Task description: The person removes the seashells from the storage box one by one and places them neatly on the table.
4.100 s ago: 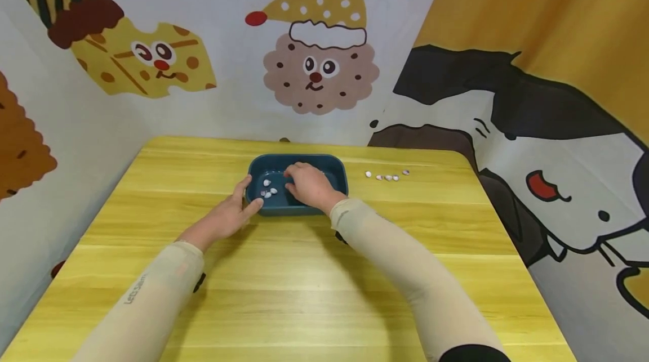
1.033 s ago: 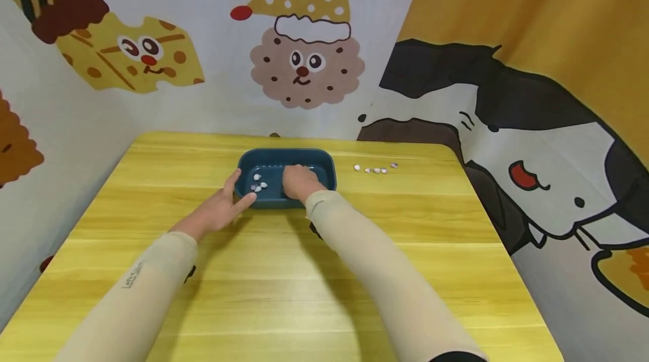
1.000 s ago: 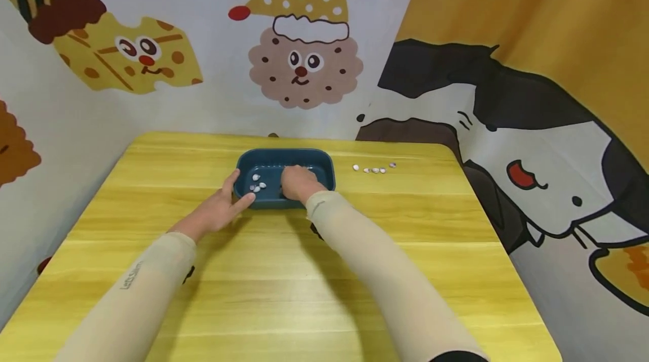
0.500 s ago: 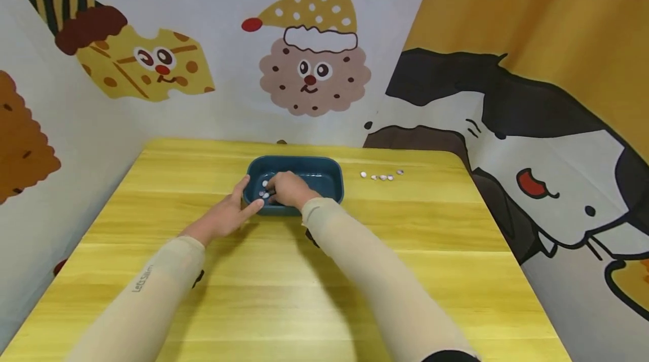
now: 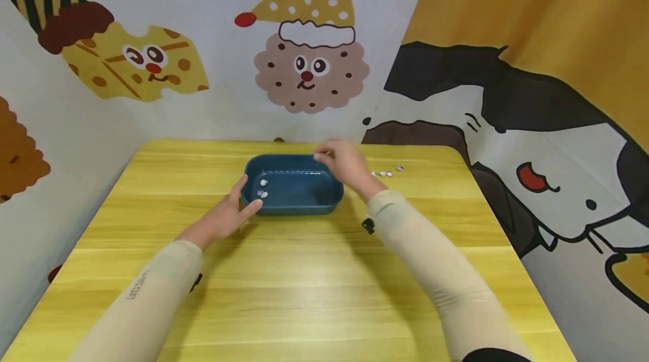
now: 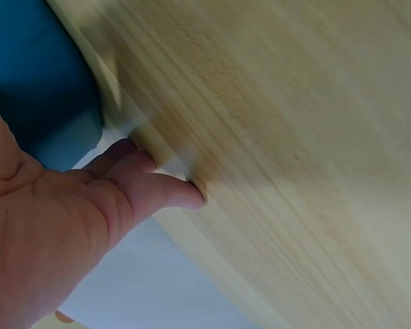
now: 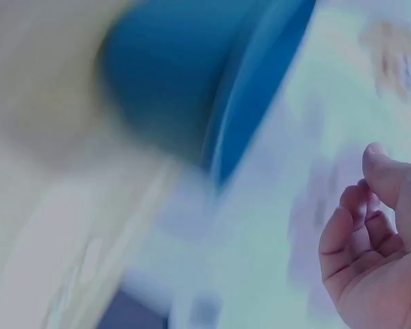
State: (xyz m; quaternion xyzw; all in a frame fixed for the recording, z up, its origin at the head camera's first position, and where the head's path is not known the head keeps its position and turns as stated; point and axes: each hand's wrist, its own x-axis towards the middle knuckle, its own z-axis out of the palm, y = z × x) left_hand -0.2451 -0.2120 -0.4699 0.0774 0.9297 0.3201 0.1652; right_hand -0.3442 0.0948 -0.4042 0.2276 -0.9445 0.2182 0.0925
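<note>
A dark blue-green rectangular tray (image 5: 304,209) stands near the table's far side. Several small whitish and purplish shell-like pieces (image 5: 263,182) lie at its left end. My left hand (image 5: 220,220) rests against the tray's left corner, thumb and fingers spread and straight; the left wrist view shows its fingers beside the outer wall. My right hand (image 5: 347,165) is raised over the tray's right end. Its thumb and forefinger pinch together, apparently on one small white shell, mostly hidden by the fingertips. In the right wrist view, this hand (image 7: 380,253) is apart from the tray.
On the table (image 5: 284,283), right of the tray, several similar small shells (image 5: 382,174) lie in a loose row, partly behind the right hand. A printed cartoon cloth (image 5: 203,120) hangs behind the table's far edge.
My right hand has lifted from the shells at the tray's left end and moved right, over its right end. One fewer shell lies in the tray. The left hand keeps its place.
</note>
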